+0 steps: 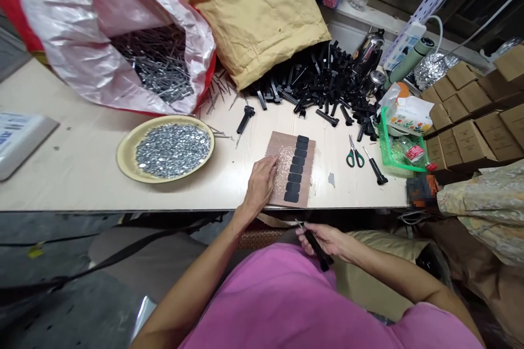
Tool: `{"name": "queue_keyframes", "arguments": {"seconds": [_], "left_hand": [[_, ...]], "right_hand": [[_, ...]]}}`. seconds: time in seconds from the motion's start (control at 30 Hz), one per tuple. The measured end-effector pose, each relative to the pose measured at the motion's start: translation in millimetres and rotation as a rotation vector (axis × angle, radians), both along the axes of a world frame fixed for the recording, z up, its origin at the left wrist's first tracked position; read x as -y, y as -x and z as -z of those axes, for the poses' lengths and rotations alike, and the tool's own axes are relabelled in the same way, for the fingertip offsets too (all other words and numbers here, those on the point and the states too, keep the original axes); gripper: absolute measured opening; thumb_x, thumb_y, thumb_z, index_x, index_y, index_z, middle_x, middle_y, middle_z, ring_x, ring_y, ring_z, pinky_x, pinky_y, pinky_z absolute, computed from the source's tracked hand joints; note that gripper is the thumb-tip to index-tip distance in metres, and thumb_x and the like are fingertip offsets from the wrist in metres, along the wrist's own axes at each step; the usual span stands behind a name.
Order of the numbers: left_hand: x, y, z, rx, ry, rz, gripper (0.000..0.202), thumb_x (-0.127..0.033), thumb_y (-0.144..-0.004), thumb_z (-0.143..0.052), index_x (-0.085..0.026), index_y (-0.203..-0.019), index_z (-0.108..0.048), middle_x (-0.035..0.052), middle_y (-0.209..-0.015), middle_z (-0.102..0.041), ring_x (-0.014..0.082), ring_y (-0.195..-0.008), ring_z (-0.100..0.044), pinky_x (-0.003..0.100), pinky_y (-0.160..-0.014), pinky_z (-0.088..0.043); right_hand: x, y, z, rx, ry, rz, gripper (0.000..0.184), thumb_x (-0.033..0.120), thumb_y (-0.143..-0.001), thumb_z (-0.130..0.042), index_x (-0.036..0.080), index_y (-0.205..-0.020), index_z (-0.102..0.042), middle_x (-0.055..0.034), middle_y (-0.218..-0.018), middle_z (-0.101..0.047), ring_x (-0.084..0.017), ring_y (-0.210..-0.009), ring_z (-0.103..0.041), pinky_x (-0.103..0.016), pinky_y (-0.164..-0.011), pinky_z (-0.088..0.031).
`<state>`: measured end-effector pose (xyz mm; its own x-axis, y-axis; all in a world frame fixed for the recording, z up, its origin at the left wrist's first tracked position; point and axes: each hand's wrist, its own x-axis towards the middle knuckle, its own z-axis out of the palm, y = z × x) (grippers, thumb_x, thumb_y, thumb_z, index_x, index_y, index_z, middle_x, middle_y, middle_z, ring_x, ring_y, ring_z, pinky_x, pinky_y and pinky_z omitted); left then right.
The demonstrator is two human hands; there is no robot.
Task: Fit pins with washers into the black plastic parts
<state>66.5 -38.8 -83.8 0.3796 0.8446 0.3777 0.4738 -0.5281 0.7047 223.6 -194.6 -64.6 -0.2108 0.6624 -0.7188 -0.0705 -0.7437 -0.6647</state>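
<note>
My left hand (261, 182) lies on the left edge of a brown sheet (310, 166), its fingers stretched flat. A column of several black rounded stickers (298, 161) sticks to the sheet, and its left part looks pale and speckled. Below the table edge, in front of the pink shirt, my right hand (321, 240) is closed around a black plastic handle with a thin metal rod (317, 248), the metal end towards the table. A similar black handle with a rod (245, 120) lies by the bowl, and another (375, 168) lies beside green-handled scissors (354, 154).
A yellow bowl (123, 159) of small shiny metal pieces stands left. Behind it, an open bag (61, 27) holds many metal rods. Black plastic parts (311, 82) spill from a brown paper sack (257, 11). To the right are a green basket (383, 136) and stacked cardboard boxes (470, 142).
</note>
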Motion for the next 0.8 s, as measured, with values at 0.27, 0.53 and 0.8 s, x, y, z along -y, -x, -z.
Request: {"name": "queue_keyframes", "arguments": {"seconds": [0.27, 0.53, 0.8], "left_hand": [[1, -5, 1.7, 0.054, -0.026, -0.016, 0.035, -0.024, -0.093, -0.036, -0.017, -0.119, -0.058, 0.0117, -0.112, -0.066, 0.0232, -0.107, -0.057, 0.045, -0.095, -0.047], [-1, -14, -1.9, 0.121, -0.070, 0.002, 0.034, -0.019, -0.092, -0.037, -0.015, -0.119, -0.058, 0.0135, -0.112, -0.066, 0.0242, -0.107, -0.058, 0.047, -0.091, -0.051], [-28, 52, -32.6, 0.013, -0.228, -0.366, 0.032, -0.021, -0.092, -0.037, -0.019, -0.111, -0.062, 0.0107, -0.105, -0.067, 0.0248, -0.101, -0.058, 0.046, -0.088, -0.049]], "right_hand": [[-7, 12, -4.6, -0.491, 0.366, 0.263, 0.033, 0.040, -0.090, -0.052, 0.008, -0.094, -0.059, -0.0124, -0.088, -0.069, -0.016, -0.085, -0.068, -0.031, -0.086, -0.048], [-95, 7, -69.8, 0.119, -0.547, -0.285, 0.036, 0.046, -0.091, -0.048, 0.016, -0.102, -0.064, -0.0069, -0.085, -0.068, -0.014, -0.066, -0.064, -0.029, -0.063, -0.051], [-269, 36, -43.1, 1.313, -1.484, -0.889, 0.036, 0.005, -0.086, -0.049, 0.025, -0.113, -0.061, -0.0093, -0.129, -0.057, -0.027, -0.118, -0.048, -0.039, -0.083, -0.045]]}}
